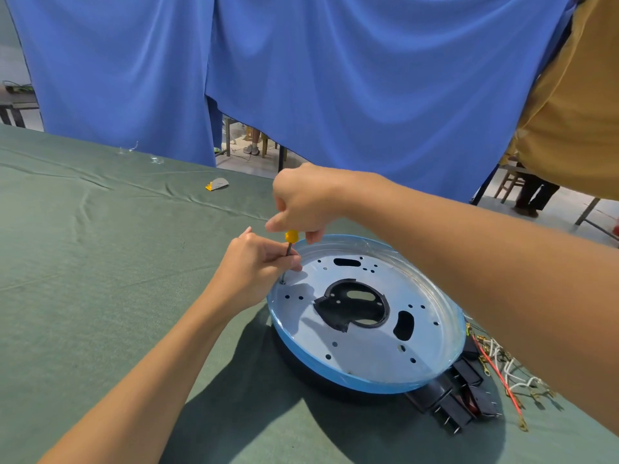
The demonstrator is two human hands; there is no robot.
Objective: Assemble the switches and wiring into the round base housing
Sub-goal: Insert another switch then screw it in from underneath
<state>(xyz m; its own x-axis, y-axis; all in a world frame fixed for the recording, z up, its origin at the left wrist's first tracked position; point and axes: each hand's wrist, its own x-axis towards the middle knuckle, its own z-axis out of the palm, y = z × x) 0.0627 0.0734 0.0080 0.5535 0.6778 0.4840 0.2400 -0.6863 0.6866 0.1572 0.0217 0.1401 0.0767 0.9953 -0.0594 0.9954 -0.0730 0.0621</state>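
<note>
Round base housing (368, 349) on green-clothed table (100, 296), right hand (303, 202) gripping yellow-handled screwdriver (290, 238) upright at its far-left rim, left hand (256, 267) pinching the shaft, black switches (449, 401) and wires (502, 366) just beside it

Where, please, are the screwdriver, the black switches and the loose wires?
screwdriver (291, 236): head view, yellow handle.
black switches (450, 408): head view, one switch body.
loose wires (495, 370): head view, red wire.

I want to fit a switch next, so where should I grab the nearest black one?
I'd take the nearest switch by its black body, coming down from above: its metal prongs point toward you, and the other switches lie close beside it.
</note>
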